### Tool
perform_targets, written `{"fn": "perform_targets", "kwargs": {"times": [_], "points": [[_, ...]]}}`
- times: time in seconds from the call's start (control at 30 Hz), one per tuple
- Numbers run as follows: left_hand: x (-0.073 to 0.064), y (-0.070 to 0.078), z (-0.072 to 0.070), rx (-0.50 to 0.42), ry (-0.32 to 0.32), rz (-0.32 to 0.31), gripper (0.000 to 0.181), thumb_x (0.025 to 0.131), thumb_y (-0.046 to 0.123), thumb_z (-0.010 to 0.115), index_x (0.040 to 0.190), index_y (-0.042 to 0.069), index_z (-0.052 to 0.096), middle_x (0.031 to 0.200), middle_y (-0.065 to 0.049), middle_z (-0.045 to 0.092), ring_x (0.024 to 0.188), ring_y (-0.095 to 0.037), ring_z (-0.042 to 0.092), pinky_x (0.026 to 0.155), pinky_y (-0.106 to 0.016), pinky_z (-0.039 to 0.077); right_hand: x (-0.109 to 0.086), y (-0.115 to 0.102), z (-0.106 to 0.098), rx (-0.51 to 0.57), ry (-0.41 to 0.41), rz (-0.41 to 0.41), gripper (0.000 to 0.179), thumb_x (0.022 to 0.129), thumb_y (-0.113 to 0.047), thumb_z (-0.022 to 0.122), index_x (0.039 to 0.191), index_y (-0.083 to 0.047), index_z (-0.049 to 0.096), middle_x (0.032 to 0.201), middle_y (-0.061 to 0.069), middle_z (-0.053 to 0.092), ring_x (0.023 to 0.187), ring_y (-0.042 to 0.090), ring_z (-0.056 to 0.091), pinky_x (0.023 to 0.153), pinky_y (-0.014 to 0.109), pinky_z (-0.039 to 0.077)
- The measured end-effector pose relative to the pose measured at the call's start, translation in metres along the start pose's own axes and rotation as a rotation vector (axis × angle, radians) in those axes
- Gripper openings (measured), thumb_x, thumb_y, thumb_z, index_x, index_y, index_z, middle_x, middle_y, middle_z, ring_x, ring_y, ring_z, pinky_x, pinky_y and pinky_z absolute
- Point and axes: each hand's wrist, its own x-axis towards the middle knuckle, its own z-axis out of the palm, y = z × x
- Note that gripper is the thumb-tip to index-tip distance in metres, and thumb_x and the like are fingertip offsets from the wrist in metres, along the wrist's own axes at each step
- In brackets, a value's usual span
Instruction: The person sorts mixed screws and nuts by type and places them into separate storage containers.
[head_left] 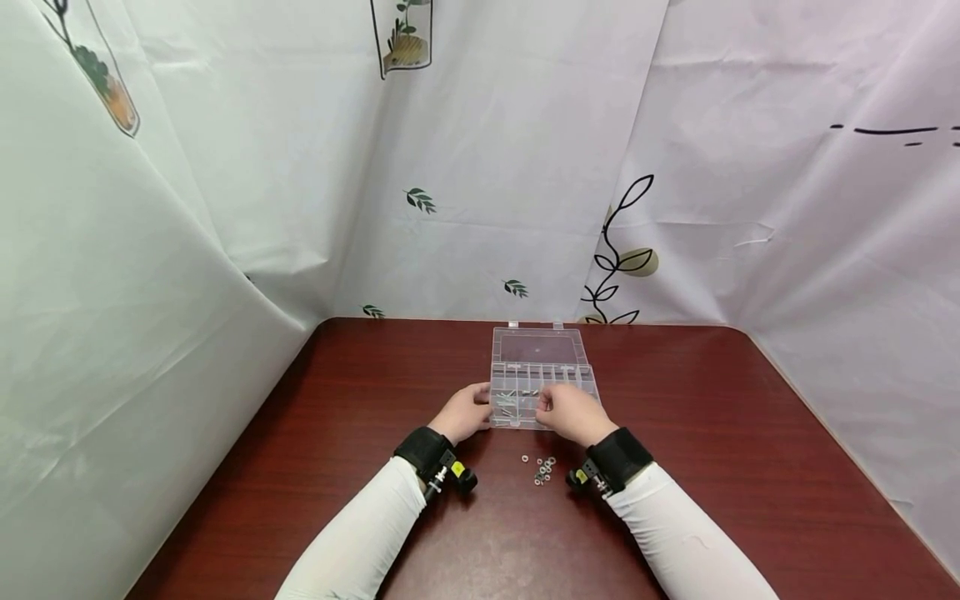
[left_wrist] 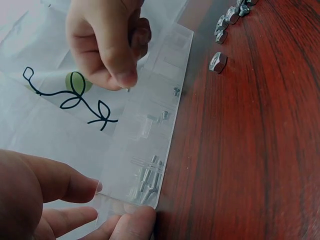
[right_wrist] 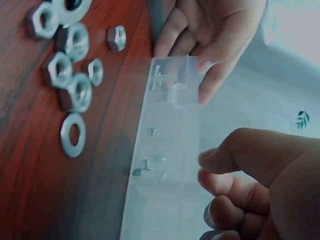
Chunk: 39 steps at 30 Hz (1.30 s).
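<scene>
A clear plastic compartment box (head_left: 536, 375) lies on the table with its lid (head_left: 540, 346) folded back. My left hand (head_left: 462, 412) holds the box's left end, thumb and fingers at its corners. Above the compartments is my right hand (head_left: 573, 412), thumb and index finger pinched together. A tiny silvery metal piece (left_wrist: 128, 90) shows at those fingertips in the left wrist view; its kind is unclear. Long screws (left_wrist: 147, 177) lie in the left compartment, and short screws (right_wrist: 146, 164) lie farther right. Nuts (right_wrist: 75, 92) and a washer (right_wrist: 73, 135) lie before the box.
The reddish-brown wooden table (head_left: 397, 358) carries the box near its far edge. White printed cloth (head_left: 480, 167) hangs behind and at both sides. A black wrist strap with a camera (head_left: 442, 467) sits on each wrist, the loose hardware lying between the forearms.
</scene>
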Motion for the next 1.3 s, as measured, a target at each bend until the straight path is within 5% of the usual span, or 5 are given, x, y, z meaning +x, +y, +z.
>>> {"fn": "perform_targets", "kwargs": {"times": [0.77,1.3], "points": [[0.001,-0.002,-0.001,-0.047,-0.009,-0.011,0.054,0.097,-0.003,0.053,0.148,-0.007,0.037,0.132,-0.03,0.051,0.113,-0.038,0.061,0.084,-0.04,0.059,0.006,0.005,0.006,-0.043,0.036,-0.001,0.02,0.088,-0.021,0.072,0.071,-0.019,0.06,0.065,-0.007,0.053,0.06,0.012,0.048,0.057,0.031,0.044],[0.001,0.0,-0.002,-0.03,-0.013,-0.015,0.054,0.097,-0.002,0.053,0.149,-0.006,0.037,0.132,-0.028,0.051,0.112,-0.036,0.061,0.084,-0.039,0.059,-0.012,-0.021,-0.01,-0.052,0.018,-0.032,0.023,0.087,-0.023,0.073,0.068,-0.022,0.06,0.063,-0.009,0.054,0.057,0.011,0.048,0.053,0.03,0.043]]}}
